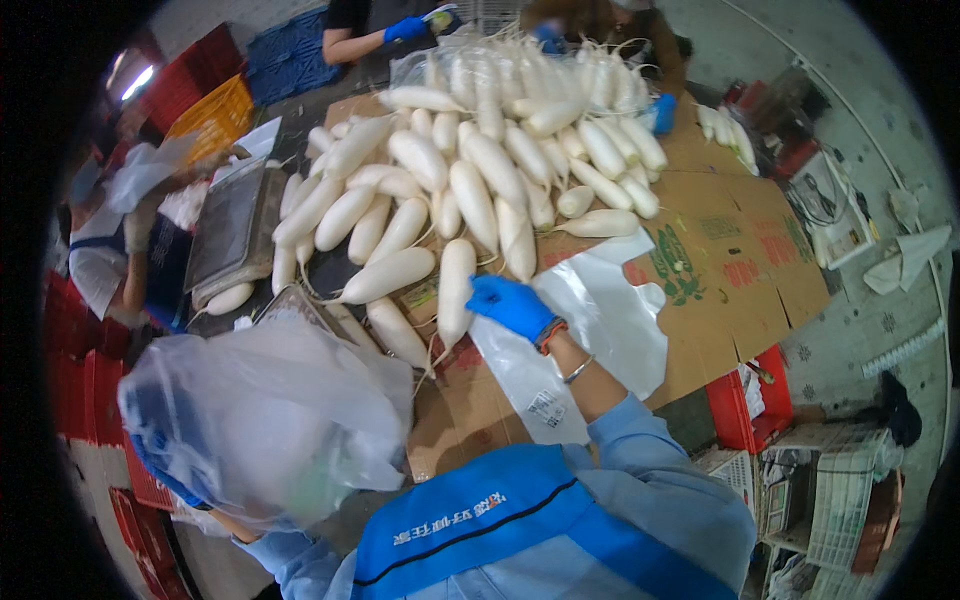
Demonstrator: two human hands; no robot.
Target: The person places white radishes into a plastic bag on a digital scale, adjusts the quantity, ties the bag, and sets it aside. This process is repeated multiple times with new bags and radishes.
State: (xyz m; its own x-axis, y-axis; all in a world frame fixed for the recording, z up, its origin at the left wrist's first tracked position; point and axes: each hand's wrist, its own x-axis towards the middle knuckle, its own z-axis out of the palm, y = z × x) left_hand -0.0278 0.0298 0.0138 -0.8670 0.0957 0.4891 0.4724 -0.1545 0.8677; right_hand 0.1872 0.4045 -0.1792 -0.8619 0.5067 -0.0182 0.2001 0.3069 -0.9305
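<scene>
A large pile of white daikon radishes [472, 202] lies before me on a table covered with flattened cardboard [705, 262]. My right hand [517, 306], in a blue glove, is at the side of one upright-lying daikon [455, 292], its fingers curled; whether they grip it is hard to tell. Under that wrist lies a flat clear plastic bag [600, 300]. My left hand [169, 457], also blue-gloved, is at the lower left, inside or behind a translucent plastic bag [285, 412] that it holds spread. The bag veils its fingers.
A scale with a dark platform [236, 225] stands left of the pile. Co-workers' gloved hands [411, 28] are at the far side, and another person [112, 255] handles plastic at the left. Red crates [750, 405] and white baskets [844, 487] stand at the right.
</scene>
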